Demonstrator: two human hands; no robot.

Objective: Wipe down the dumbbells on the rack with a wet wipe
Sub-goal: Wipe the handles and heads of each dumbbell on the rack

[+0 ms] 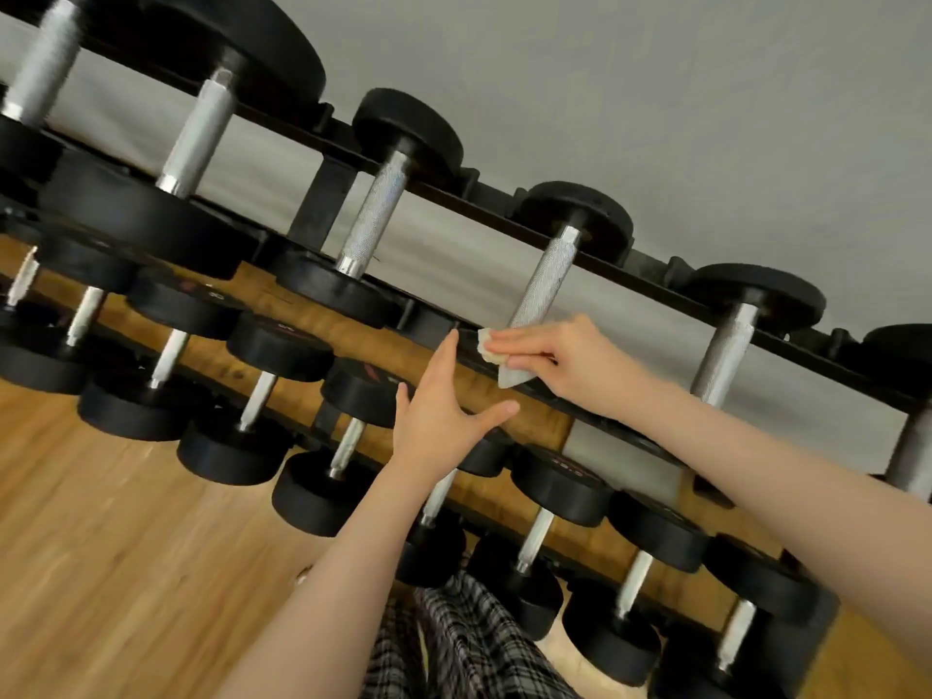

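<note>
Right hand: pinching wet wipe at dumbbell handle's near end
Dumbbell axis: running front-to-back
Left hand: hovering, fingers spread, holding nothing

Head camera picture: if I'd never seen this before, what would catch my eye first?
Probably the rack running slantwise across the frame, its tiers lined with black dumbbells with silvery handles. Next, at the centre, the right hand pinching a pale wet wipe at the near end of one top-tier dumbbell. Just left of it, the left hand reaches up with fingers spread, holding nothing.
</note>
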